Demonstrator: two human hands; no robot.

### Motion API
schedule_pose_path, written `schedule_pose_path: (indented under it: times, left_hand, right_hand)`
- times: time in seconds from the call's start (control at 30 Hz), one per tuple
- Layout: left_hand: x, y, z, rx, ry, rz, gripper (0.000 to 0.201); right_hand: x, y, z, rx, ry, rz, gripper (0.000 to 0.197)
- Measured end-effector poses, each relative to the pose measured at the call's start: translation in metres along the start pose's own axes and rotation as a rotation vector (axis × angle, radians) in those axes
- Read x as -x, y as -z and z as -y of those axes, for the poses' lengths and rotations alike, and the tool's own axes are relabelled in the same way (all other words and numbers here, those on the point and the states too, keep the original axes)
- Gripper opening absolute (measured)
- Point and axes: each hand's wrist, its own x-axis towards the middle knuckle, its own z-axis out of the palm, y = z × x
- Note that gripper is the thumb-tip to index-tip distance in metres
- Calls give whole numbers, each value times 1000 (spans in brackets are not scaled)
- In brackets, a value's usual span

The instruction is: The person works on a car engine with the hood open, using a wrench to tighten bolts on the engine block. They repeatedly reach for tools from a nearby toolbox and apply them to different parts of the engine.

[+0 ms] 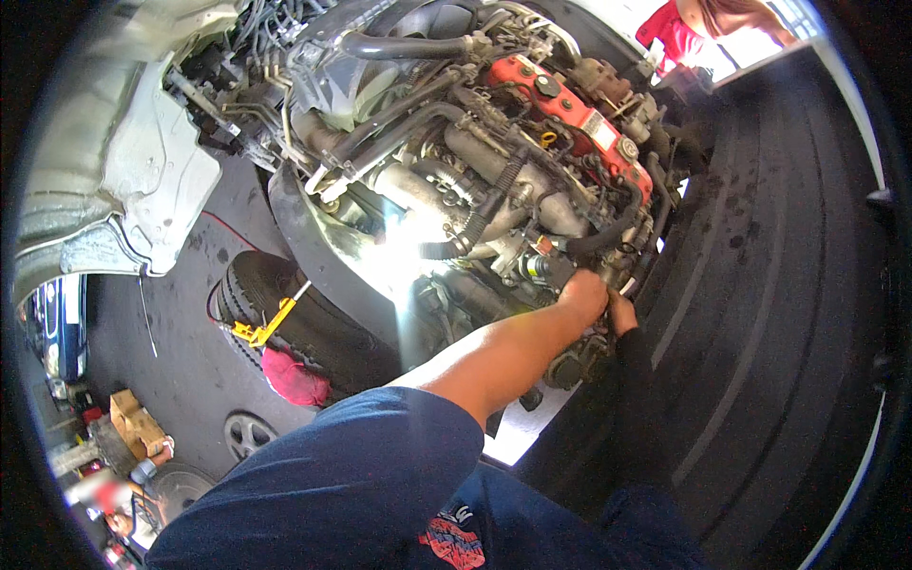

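Observation:
My left hand (pixel 583 290) reaches into the lower right end of an exposed vehicle engine (pixel 494 171). Its fingers are curled closed against hoses and metal parts, and what they grip is hidden behind the hand. Close beside it, to the right, is my right hand (pixel 622 312), its arm in dark shadow. Only part of that hand shows, and its fingers are mostly hidden among the engine parts. A red engine cover (pixel 581 114) with a dark cap runs above both hands. A black hose (pixel 608 233) curves just over the left hand.
A tyre (pixel 332 323) stands at left, with a yellow tool (pixel 266 328) and a pinkish-red cloth (pixel 294 377) on it. Bright light glares beside the engine. A dark ribbed panel (pixel 760 237) fills the right. People show at upper right and lower left, near a cardboard box (pixel 136 425).

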Motion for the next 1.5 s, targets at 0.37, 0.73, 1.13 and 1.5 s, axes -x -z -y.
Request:
schedule_pose_path:
  times: [0.37,0.73,1.13,1.5]
  left_hand:
    - [-9,-13,-6,-51,64,31,20]
    - [-7,-7,-4,-28,14,53,19]
    - [-13,-16,-8,8,54,7,18]
    - [-6,-5,-5,14,24,29,20]
  right_hand:
    - [-1,-9,-6,-446,-314,-29,43]
    - [36,-26,-9,502,766,-310,38]
    - [26,-5,2,89,415,-82,43]
    - [-27,13,-23,-263,-284,90,48]
